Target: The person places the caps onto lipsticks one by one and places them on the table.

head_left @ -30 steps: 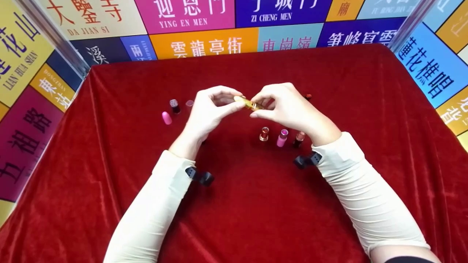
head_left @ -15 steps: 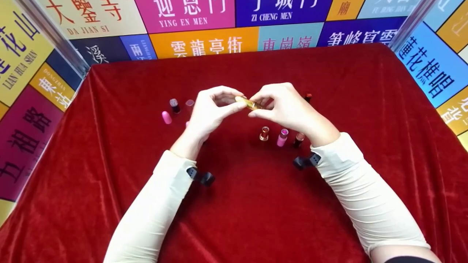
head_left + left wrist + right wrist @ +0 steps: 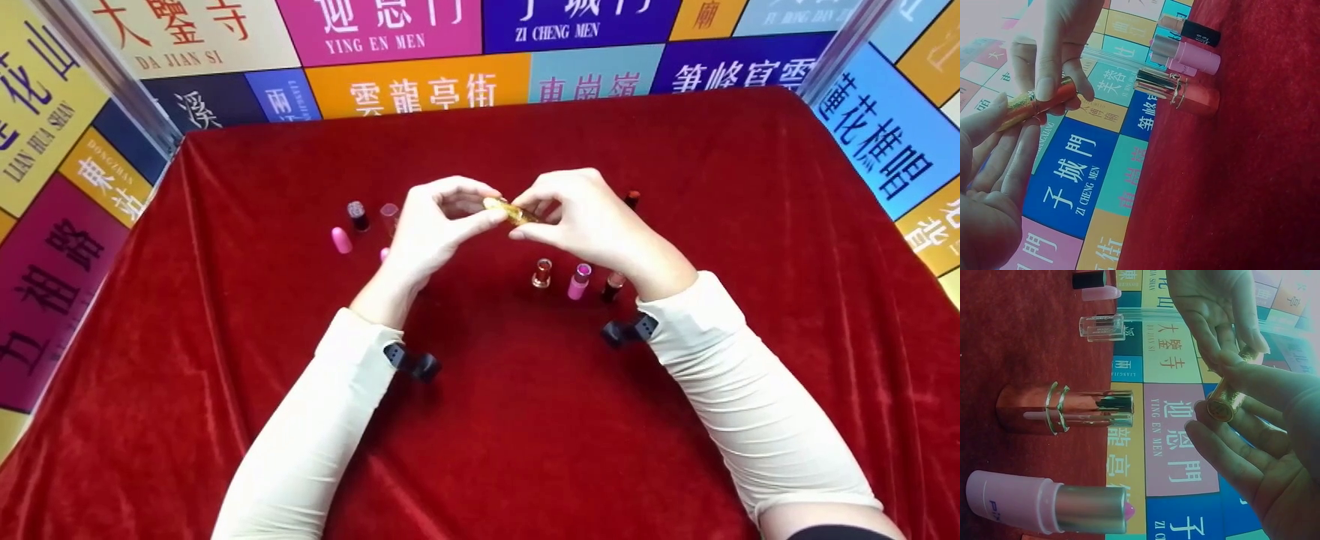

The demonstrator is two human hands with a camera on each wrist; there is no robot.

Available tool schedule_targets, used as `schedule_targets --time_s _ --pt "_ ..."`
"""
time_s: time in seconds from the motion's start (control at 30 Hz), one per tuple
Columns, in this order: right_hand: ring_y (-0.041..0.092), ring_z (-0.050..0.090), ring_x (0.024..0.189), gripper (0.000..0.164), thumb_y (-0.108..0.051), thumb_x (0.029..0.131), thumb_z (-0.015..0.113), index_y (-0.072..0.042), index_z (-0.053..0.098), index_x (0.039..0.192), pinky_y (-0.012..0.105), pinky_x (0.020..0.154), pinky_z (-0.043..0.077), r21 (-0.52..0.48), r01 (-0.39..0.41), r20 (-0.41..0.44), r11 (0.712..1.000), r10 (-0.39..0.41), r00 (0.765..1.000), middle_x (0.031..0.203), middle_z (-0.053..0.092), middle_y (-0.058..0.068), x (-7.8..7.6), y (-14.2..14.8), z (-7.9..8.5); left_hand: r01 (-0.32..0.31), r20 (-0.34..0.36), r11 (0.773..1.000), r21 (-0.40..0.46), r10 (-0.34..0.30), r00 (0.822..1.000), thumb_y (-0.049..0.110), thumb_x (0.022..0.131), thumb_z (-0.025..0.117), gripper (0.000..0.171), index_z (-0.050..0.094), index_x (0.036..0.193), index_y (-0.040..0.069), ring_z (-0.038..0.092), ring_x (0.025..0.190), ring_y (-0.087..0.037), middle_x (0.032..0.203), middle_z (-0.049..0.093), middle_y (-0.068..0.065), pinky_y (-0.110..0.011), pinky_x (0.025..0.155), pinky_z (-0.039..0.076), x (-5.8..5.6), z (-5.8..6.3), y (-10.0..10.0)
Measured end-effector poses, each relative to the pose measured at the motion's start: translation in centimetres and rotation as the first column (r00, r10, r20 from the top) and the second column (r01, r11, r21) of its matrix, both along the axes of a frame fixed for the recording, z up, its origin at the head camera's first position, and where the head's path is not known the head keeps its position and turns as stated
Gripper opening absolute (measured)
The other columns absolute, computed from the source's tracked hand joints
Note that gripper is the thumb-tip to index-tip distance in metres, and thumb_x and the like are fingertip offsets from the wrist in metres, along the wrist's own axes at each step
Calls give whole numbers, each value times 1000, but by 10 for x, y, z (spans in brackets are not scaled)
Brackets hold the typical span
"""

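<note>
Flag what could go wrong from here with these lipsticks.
The gold lipstick tube is held only by the fingers of the left hand and right hand, raised above the red cloth, so it might slip and drop.
The black lipstick stands close under the right wrist in the head view; lowering that arm could topple it.
The pink lipstick stands uncapped, tip showing, so a bump might smear it.

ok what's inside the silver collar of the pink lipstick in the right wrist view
A bright pink tip pokes from the silver collar; anything deeper is covered by the metal.
</note>
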State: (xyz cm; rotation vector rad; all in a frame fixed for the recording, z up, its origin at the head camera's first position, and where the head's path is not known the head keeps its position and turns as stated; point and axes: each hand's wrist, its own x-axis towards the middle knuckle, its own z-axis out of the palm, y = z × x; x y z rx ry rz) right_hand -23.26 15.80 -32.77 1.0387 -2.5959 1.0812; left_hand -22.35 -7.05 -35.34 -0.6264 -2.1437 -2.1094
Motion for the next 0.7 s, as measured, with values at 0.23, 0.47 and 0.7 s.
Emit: schedule_targets --time_s 0.23,0.47,0.7 --pt "19 73 85 28 -16 85 93 -5 83 108 38 80 64 6 4 -2 1000 -4 1000 96 79 6 0 0 0 4 -5 1000 10 -4 1000 5 87 88 19 82 105 4 76 89 -23 95 81 -9 -33 83 60 0 -1 0" --pt "19 73 84 27 -17 85 93 -6 83 107 37 79 64 18 10 -8 1000 -10 1000 95 79 5 0 0 0 2 -6 1000 3 -2 1000 5 87 88 26 78 109 -5 75 88 -22 95 81 -9 -32 83 60 0 -1 1" --pt "17 72 84 26 -18 85 93 -7 83 107 35 78 62 21 11 -19 1000 -10 1000 95 79 3 0 0 0 -4 -1 1000 -6 4 1000 5 86 89 30 77 111 -8 75 87 -22 93 80 -8 -32 82 60 0 -1 1"
